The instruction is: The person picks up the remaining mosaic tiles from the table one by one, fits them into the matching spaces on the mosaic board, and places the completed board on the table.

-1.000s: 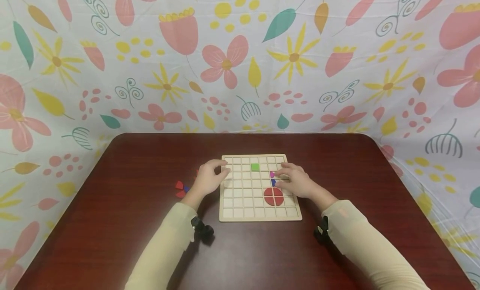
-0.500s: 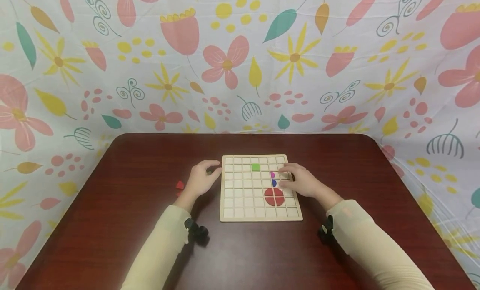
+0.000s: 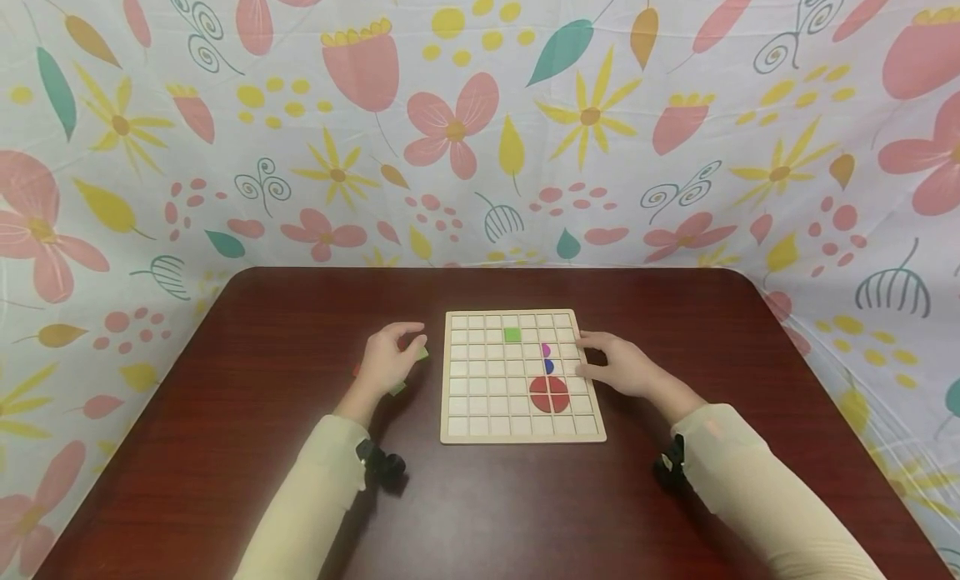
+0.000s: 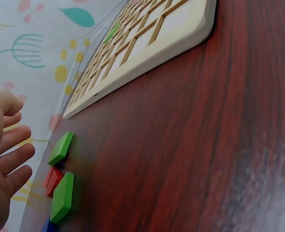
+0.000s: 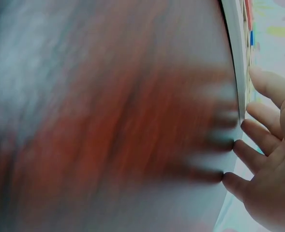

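Observation:
A pale wooden grid board (image 3: 480,439) lies flat on the table. On it are a green square (image 3: 512,335), a magenta half-round piece (image 3: 546,350), a blue one (image 3: 549,367) and red quarter pieces (image 3: 540,386) forming a disc. Left of the board, my left hand (image 3: 386,359) hovers over loose pieces with relaxed fingers and holds nothing. In the left wrist view, two green blocks (image 4: 62,197) and red pieces (image 4: 53,183) lie beside that hand. My right hand (image 3: 626,367) is at the board's right edge, fingers loosely spread, its thumb and fingertips right at the rim.
The dark reddish table (image 3: 480,513) has a patterned cloth (image 3: 450,213) hanging behind it. A blue piece (image 4: 48,225) shows partly at the bottom of the left wrist view. Black wrist cameras (image 3: 382,466) sit at both sleeves.
Both hands have drawn apart. My left hand has gone from the board's left edge to over the loose pieces; my right hand has slid back from above the board to its right edge.

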`<move>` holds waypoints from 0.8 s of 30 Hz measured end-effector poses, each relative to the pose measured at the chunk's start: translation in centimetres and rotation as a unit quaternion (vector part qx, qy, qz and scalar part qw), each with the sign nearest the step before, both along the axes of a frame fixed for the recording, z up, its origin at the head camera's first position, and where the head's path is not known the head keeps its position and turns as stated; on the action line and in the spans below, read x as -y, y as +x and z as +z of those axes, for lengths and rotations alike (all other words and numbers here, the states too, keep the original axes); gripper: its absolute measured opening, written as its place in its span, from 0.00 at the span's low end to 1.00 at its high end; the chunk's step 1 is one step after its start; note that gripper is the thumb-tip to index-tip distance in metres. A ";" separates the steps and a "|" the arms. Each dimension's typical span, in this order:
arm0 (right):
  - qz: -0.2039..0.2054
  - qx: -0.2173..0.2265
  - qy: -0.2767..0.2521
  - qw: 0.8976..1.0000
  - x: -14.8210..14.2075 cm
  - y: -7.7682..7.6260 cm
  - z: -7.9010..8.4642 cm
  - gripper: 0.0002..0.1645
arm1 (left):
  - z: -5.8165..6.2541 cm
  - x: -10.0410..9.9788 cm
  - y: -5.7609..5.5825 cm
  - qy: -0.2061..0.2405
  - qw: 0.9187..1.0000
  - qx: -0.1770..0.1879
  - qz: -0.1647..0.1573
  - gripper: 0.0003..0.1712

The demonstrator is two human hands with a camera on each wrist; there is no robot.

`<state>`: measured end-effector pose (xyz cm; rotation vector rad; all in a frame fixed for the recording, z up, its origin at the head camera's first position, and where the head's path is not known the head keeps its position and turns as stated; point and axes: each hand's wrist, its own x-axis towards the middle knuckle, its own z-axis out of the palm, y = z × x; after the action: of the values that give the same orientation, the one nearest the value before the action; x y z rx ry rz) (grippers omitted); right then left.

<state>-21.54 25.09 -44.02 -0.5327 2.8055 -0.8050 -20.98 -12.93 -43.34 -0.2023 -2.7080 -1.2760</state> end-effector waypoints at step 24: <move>-0.004 0.033 0.011 0.999 -0.3 0.1 0.3 0.34 | -1.9 2.0 -0.7 -0.115 0.993 0.013 -0.012 0.23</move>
<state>-21.48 25.40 -43.74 -0.4824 2.7539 -0.7777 -21.71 -14.91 -45.26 -0.2439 -2.8794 -0.9762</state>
